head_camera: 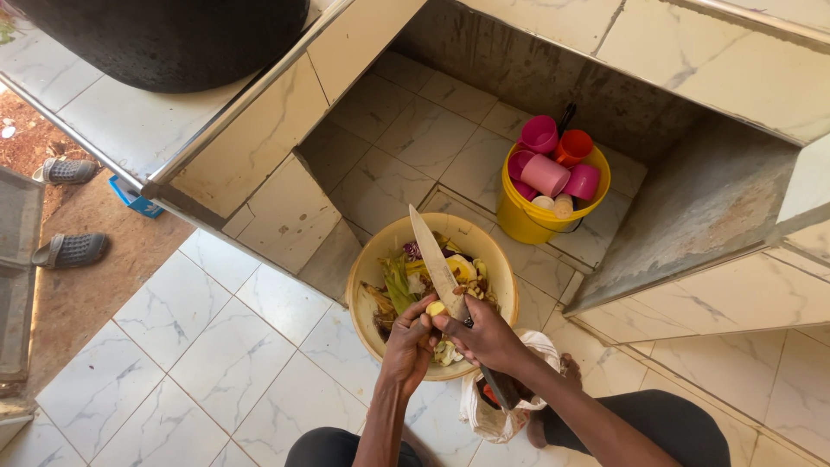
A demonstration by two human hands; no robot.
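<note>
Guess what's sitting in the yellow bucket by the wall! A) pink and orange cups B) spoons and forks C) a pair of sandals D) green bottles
A: the yellow bucket is piled with plastic cups, mostly pink and one orange, while the sandals lie outside on the ground, far from it.
</note>
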